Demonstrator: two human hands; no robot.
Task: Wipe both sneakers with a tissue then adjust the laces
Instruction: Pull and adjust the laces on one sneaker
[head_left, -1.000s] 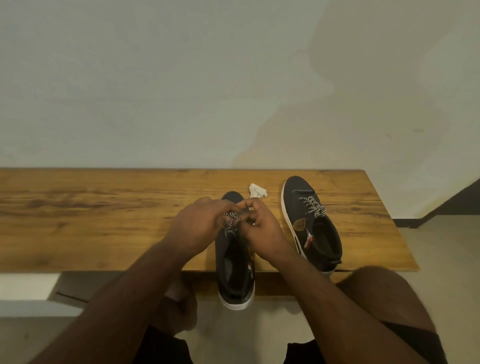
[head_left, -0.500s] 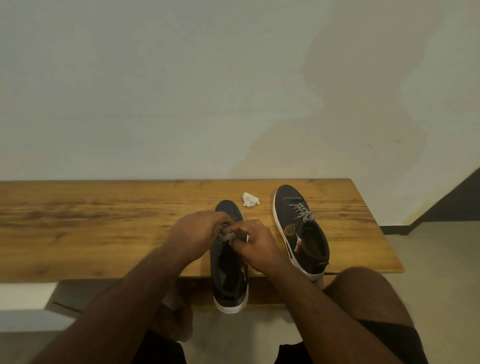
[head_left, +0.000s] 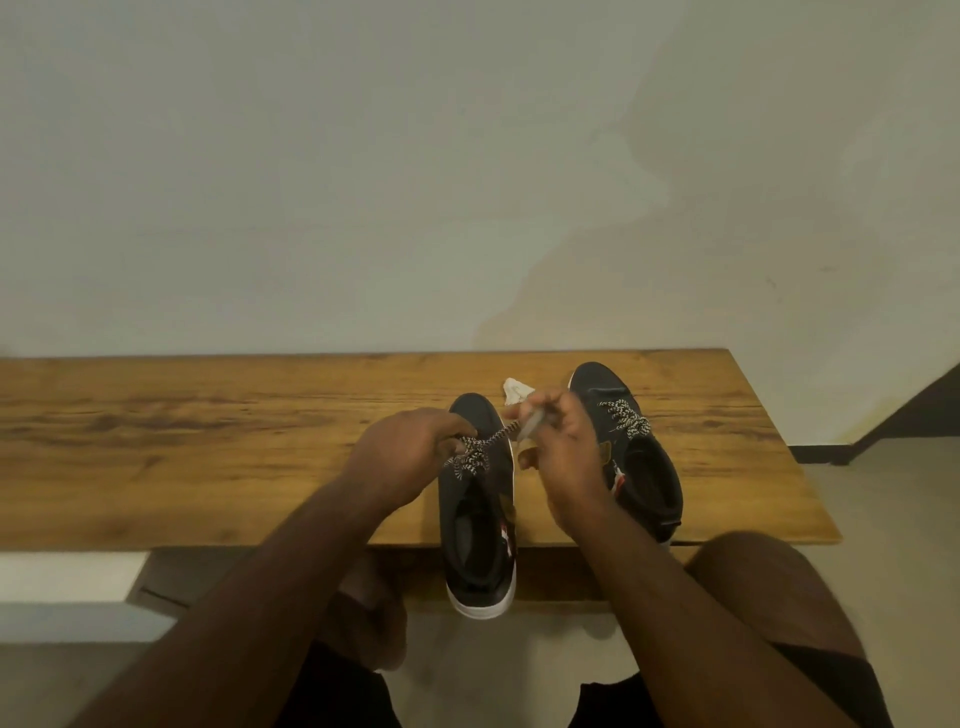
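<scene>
Setting: pale plastered wall (head_left: 363, 182) behind a long wooden bench top (head_left: 208, 457) whose grain runs left to right; light floor at the right and below
Near sneaker (head_left: 480, 519): dark upper, white sole, toe toward the wall, heel hanging past the front edge of the bench top, between the two forearms
Lace (head_left: 475, 454): black-and-white speckled, bunched over the tongue of the near sneaker, one strand drawn up and to the right in a taut line
Left hand (head_left: 402, 452): fingers curled, pinching the lace at the left side of the bunch, knuckles over the sneaker's left edge
Right hand (head_left: 563, 441): raised just right of the near sneaker's toe, fingers curled round the far end of the taut strand; motion blur hides the exact grip
Far sneaker (head_left: 631, 452): same make, on the bench top right of the right hand, angled with its toe toward the wall, own speckled lace tied loosely over the tongue
Tissue (head_left: 515, 389): small crumpled white wad on the wood between the two toes, just behind the right hand's fingers
Person: bare forearms reaching in from below, knees at the bottom edge
</scene>
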